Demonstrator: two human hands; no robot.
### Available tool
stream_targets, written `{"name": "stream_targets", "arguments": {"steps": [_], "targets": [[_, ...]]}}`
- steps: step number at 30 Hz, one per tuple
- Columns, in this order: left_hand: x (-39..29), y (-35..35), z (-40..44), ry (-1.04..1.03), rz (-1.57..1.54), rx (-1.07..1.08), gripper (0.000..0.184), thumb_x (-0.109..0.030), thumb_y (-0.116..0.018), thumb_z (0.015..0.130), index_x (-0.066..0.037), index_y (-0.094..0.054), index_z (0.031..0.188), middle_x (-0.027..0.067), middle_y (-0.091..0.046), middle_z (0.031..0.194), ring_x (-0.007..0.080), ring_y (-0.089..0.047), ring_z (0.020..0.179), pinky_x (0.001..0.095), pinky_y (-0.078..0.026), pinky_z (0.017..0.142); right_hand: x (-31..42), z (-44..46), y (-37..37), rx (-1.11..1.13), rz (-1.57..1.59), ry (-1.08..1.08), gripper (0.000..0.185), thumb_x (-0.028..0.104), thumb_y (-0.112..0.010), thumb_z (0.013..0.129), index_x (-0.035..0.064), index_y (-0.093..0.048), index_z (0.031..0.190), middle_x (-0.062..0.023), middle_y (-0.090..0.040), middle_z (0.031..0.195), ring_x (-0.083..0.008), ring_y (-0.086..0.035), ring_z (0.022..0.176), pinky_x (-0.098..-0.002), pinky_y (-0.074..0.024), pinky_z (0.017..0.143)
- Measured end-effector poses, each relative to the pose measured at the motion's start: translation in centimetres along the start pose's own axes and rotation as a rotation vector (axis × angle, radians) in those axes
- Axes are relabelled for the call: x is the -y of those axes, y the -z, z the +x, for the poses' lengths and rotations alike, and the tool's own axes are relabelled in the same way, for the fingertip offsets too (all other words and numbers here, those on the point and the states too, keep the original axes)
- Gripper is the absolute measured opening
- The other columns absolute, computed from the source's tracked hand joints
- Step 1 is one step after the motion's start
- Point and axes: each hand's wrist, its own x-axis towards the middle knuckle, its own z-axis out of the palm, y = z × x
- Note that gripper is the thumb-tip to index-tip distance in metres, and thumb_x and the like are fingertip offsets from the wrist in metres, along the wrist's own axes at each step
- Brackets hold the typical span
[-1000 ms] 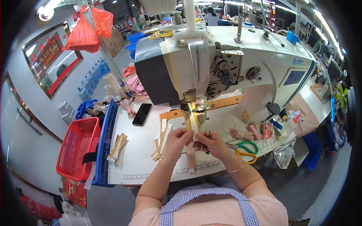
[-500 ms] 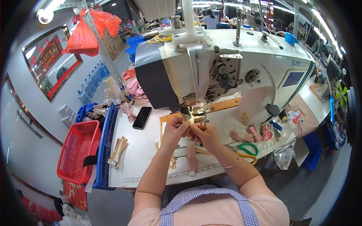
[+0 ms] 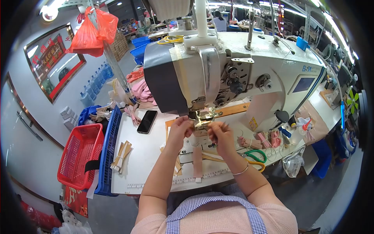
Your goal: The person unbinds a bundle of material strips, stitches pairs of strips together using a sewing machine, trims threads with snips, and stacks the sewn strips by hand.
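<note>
My left hand (image 3: 182, 128) is at the left of the sewing machine's lit presser foot (image 3: 204, 116), its fingertips pinched together. Whatever lies in that pinch is too small to make out. To the right of the foot, my right hand (image 3: 222, 136) has its fingers curled in, and I cannot tell what they hold. The sewing machine (image 3: 257, 50) stands over both hands. Below the needle area, a pinkish-brown strip (image 3: 198, 162) runs down the white table toward me. Scissors (image 3: 255, 156) with green and yellow handles lie beside my right wrist.
A black phone (image 3: 147, 121) and a bundle of tan strips (image 3: 122, 156) lie on the left. Pink bundles (image 3: 269, 139) sit at the right, near the machine's base. A ruler tape (image 3: 156, 185) follows the front edge. Red (image 3: 80, 156) and blue (image 3: 107, 156) baskets flank the table.
My hands were together at the presser foot and have come apart. The right one has moved to the right; the left stays close to the foot. The view has shifted slightly.
</note>
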Motion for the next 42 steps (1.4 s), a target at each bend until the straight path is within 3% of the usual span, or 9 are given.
{"name": "stream_targets", "arguments": {"steps": [3,5,10,12,13,17,31,36,42], "targets": [[1.1,1.6,3.1,0.006,-0.217,-0.041,0.009,-0.015,-0.058,0.079,-0.009,-0.052,0.077,0.0010,-0.051,0.064,0.0072,-0.045,0.053,0.0208,-0.033,0.045,1.0,1.3,0.7,-0.123,0.097,0.096,0.011,0.016,-0.053,0.087,0.0061,-0.057,0.090,-0.0006,-0.053,0.061,-0.0040,-0.044,0.049,-0.0164,-0.0302,0.041],[-0.1,0.4,4.2,0.022,0.043,-0.152,0.016,-0.014,-0.063,0.077,-0.010,-0.058,0.092,-0.0017,-0.057,0.080,0.0048,-0.050,0.067,0.0224,-0.036,0.052,2.2,1.6,0.6,0.016,0.183,0.127,0.011,0.015,-0.052,0.088,0.0060,-0.056,0.093,-0.0008,-0.053,0.063,-0.0039,-0.043,0.050,-0.0158,-0.0287,0.042],[-0.8,0.4,4.6,0.100,0.132,0.078,0.027,-0.012,-0.058,0.082,-0.007,-0.055,0.109,0.0025,-0.059,0.101,0.0115,-0.058,0.085,0.0255,-0.048,0.070,3.4,0.7,-0.8,-0.029,0.198,0.225,0.013,0.015,-0.052,0.088,0.0059,-0.058,0.096,-0.0011,-0.056,0.076,-0.0037,-0.044,0.054,-0.0155,-0.0294,0.044],[-2.2,-0.8,3.8,0.096,0.098,0.033,0.028,-0.009,-0.054,0.084,-0.006,-0.054,0.112,0.0039,-0.059,0.105,0.0133,-0.058,0.090,0.0274,-0.049,0.075,1.6,1.2,-0.5,0.028,-0.278,0.512,0.010,0.010,-0.056,0.085,0.0045,-0.059,0.092,-0.0015,-0.057,0.086,-0.0036,-0.046,0.060,-0.0157,-0.0342,0.049],[-2.3,-0.7,3.7,0.097,0.096,0.031,0.028,-0.009,-0.054,0.084,-0.006,-0.054,0.112,0.0039,-0.059,0.105,0.0133,-0.058,0.090,0.0274,-0.049,0.075,1.2,1.1,-0.7,0.057,-0.519,0.646,0.008,0.008,-0.058,0.083,0.0039,-0.060,0.090,-0.0017,-0.058,0.091,-0.0035,-0.047,0.063,-0.0158,-0.0366,0.052],[-2.4,-0.6,3.8,0.101,0.140,0.092,0.026,-0.011,-0.053,0.086,-0.007,-0.054,0.112,0.0045,-0.059,0.106,0.0132,-0.058,0.091,0.0277,-0.050,0.073,1.1,0.5,-1.2,0.024,-0.684,0.715,0.012,0.005,-0.063,0.077,0.0049,-0.061,0.089,-0.0057,-0.059,0.093,-0.0126,-0.054,0.077,-0.0221,-0.0423,0.061],[-1.0,1.3,5.5,0.087,0.176,0.208,0.022,-0.014,-0.055,0.086,-0.008,-0.056,0.107,0.0038,-0.059,0.100,0.0129,-0.058,0.090,0.0274,-0.050,0.072,0.3,0.5,-1.5,-0.027,-0.780,0.817,0.012,0.004,-0.064,0.074,0.0048,-0.060,0.085,-0.0076,-0.058,0.094,-0.0232,-0.056,0.084,-0.0298,-0.0448,0.072],[0.5,0.5,3.7,-0.179,0.069,-0.022,0.014,-0.012,-0.053,0.084,-0.005,-0.055,0.096,0.0050,-0.057,0.087,0.0121,-0.054,0.069,0.0249,-0.044,0.058,1.2,0.2,-1.6,-0.031,-0.775,0.847,0.012,0.006,-0.064,0.074,0.0049,-0.060,0.085,-0.0074,-0.059,0.092,-0.0231,-0.056,0.082,-0.0301,-0.0449,0.070],[1.2,-2.1,-1.5,-0.214,-0.082,-0.195,0.015,-0.011,-0.056,0.083,0.001,-0.056,0.092,0.0058,-0.058,0.082,0.0117,-0.056,0.071,0.0236,-0.046,0.063,2.3,0.2,-1.1,-0.036,-1.041,0.971,0.016,0.008,-0.066,0.071,0.0092,-0.060,0.086,-0.0038,-0.060,0.100,-0.0242,-0.055,0.078,-0.0310,-0.0454,0.069]]}}
